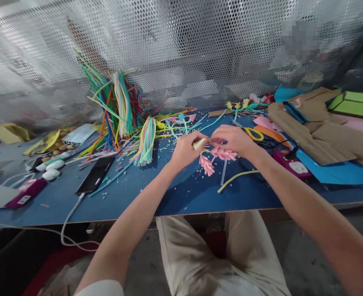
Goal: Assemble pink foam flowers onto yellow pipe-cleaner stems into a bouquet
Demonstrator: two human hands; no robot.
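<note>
My left hand (186, 149) and my right hand (232, 139) come close together above the blue table, both with fingers pinched. Between them hangs a pink pipe-cleaner flower sprig (223, 154), its petal clusters pointing down and toward me. The fingers cover most of its stem. A pale cream piece (199, 144) shows at my left thumb and forefinger; its kind is unclear. Below the hands lie a yellow-green pipe cleaner (238, 179) and a thin clear stick (224, 172). Yellow-handled scissors (253, 133) rest just beyond my right wrist.
Pipe-cleaner bundles (122, 105) stand at the back left, with a pastel bunch (146, 142) nearer. A phone (95, 174) is plugged in at left. Finished-looking small flowers (181, 119) lie behind my hands. Brown paper (320, 123) and a purple power strip (292, 164) occupy the right.
</note>
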